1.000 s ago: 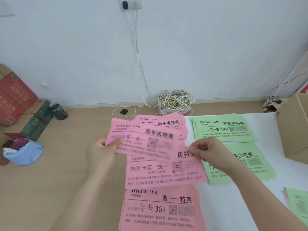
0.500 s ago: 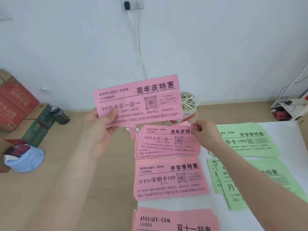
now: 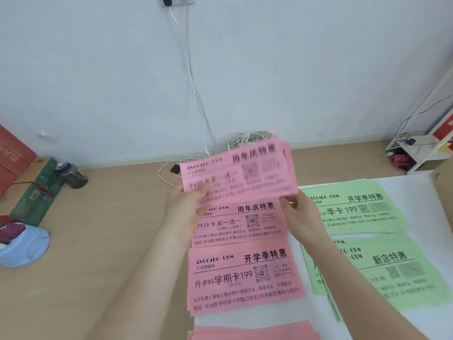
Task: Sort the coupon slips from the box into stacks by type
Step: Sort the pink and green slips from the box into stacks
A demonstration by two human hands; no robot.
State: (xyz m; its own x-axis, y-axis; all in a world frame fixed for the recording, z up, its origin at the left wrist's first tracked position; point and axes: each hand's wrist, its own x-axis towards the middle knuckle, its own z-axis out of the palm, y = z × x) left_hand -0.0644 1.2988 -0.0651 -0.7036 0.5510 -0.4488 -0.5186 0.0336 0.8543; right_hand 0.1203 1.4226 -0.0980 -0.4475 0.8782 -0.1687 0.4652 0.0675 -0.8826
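My left hand [image 3: 187, 207] grips the lower left edge of a small bunch of pink coupon slips [image 3: 235, 173], held tilted just above the far pink stack [image 3: 240, 224]. My right hand [image 3: 300, 217] pinches the bunch's lower right corner. In front of that stack lies a second pink stack [image 3: 245, 278], and a third pink stack [image 3: 252, 332] shows at the bottom edge. Two green stacks lie to the right: a far one [image 3: 355, 207] and a near one [image 3: 392, 273]. The box is out of view.
The stacks lie on a white sheet [image 3: 416, 182] on a wooden floor [image 3: 110, 229]. A coil of cable [image 3: 247, 138] sits by the wall behind the slips. Red boxes [image 3: 12, 153], a dark jar [image 3: 72, 174] and a blue basin [image 3: 24, 244] stand at the left, a white shelf [image 3: 421, 148] at the right.
The held pink slips have come down from in front of the wall toward the far pink stack. My right hand has taken hold of their right corner.
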